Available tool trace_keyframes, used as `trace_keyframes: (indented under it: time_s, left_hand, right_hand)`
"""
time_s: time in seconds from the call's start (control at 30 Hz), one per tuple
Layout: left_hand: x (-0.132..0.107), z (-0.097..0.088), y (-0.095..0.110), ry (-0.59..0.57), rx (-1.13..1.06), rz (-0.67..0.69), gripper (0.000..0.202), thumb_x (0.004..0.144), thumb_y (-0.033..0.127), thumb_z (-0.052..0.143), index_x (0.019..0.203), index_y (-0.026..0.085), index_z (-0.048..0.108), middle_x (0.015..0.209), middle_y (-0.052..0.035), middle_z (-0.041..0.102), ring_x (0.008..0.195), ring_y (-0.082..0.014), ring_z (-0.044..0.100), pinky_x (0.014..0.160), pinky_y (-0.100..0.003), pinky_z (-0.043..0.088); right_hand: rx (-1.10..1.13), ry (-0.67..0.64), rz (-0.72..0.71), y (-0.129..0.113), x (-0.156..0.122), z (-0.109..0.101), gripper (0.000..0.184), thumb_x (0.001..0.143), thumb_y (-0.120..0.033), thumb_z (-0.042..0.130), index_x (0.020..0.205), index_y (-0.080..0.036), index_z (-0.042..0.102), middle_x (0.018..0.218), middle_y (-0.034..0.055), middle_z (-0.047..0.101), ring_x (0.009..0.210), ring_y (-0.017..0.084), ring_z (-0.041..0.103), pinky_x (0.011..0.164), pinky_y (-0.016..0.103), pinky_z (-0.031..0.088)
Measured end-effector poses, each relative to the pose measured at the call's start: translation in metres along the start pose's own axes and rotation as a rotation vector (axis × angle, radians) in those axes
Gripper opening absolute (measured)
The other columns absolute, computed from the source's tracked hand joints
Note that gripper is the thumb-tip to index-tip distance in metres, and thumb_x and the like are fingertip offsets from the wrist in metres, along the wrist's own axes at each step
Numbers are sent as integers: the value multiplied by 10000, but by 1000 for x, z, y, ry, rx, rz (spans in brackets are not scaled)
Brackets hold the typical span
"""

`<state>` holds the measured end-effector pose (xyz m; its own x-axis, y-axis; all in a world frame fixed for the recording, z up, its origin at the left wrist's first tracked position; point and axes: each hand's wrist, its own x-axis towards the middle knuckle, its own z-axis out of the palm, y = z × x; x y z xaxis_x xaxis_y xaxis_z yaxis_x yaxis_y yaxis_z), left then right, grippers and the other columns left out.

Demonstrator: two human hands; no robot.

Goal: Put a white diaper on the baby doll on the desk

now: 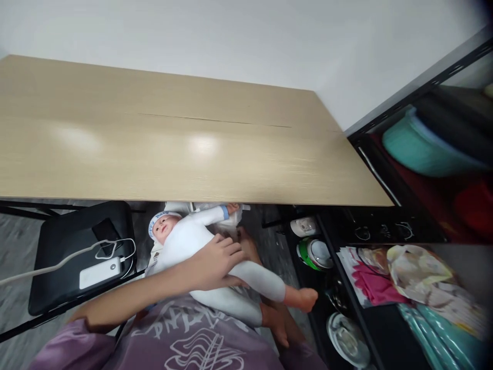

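A baby doll (188, 239) in a white suit and a cap with blue lettering lies on its back across my lap. Its head is at the left and its bare feet point right. My left hand (219, 262) rests on the doll's hip, fingers and thumb curved around the top of one thigh. Beyond the doll's legs, my right hand (242, 237) appears to reach forward beside a translucent plastic bag (231, 221) under the table edge. The doll's leg covers part of that arm, and the fingers are not clear.
A wooden table (173, 164) spans the front, above the doll. On the left, a black chair (73, 262) holds a white power bank (100, 273) with a cable. Shelving (393, 329) at right carries cans, a pink cloth (375, 282), plastic packets and a teal bowl (419, 146).
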<state>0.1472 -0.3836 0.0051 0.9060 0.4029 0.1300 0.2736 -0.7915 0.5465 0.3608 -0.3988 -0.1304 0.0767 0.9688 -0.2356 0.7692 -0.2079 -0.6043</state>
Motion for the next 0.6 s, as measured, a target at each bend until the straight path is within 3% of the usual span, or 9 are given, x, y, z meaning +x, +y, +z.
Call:
trace_keyframes:
  time_s: [0.07, 0.17, 0.27, 0.4, 0.5, 0.6]
  left_hand:
    - [-3, 8, 1, -10, 42, 84, 547, 1116, 668, 713, 1342, 170, 729, 1179, -100, 801, 1053, -300, 697, 900, -468, 438]
    - [-9, 14, 2, -12, 67, 123, 537, 1127, 659, 698, 1352, 173, 734, 1168, -101, 816, 1038, -303, 700, 921, -480, 441]
    - [-11, 15, 2, -5, 67, 93, 517, 1115, 647, 724, 1324, 175, 735, 1151, -100, 815, 1035, -307, 699, 923, -477, 443]
    - [-12, 17, 2, -20, 69, 86, 522, 1106, 637, 743, 1349, 176, 722, 1180, -102, 812, 1052, -308, 699, 906, -473, 443]
    - [-14, 18, 1, -36, 67, 72, 538, 1126, 657, 692, 1397, 193, 707, 1230, -105, 815, 1091, -322, 705, 924, -492, 450]
    - [-15, 18, 2, -60, 41, 34, 522, 1131, 688, 656, 1408, 248, 710, 1260, -101, 820, 1129, -336, 715, 965, -498, 456]
  right_hand:
    - [-49, 125, 103, -6, 5, 6, 449, 1112, -564, 663, 1378, -205, 692, 1341, 246, 755, 1368, 472, 659, 1213, 722, 507]
    - [-103, 182, 96, -16, 8, 8, 694, 1072, -615, 677, 1625, -218, 538, 1703, 262, 559, 1651, 503, 419, 1340, 770, 351]
    - [-123, 100, 11, -27, 15, 18, 837, 1070, -553, 705, 1772, -213, 399, 1901, 225, 341, 1781, 486, 212, 1420, 726, 240]
    - [-104, -18, 22, -36, 36, 40, 850, 1041, -388, 757, 1786, -126, 442, 1952, 265, 206, 1803, 530, 63, 1442, 730, 21]
    - [-72, -26, 44, -38, 55, 45, 807, 1020, -335, 759, 1750, -105, 501, 1909, 275, 315, 1784, 543, 63, 1425, 743, 39]
    - [-12, -23, 26, -39, 72, 36, 565, 1024, -264, 717, 1564, -109, 663, 1665, 250, 632, 1705, 450, 305, 1424, 614, 205]
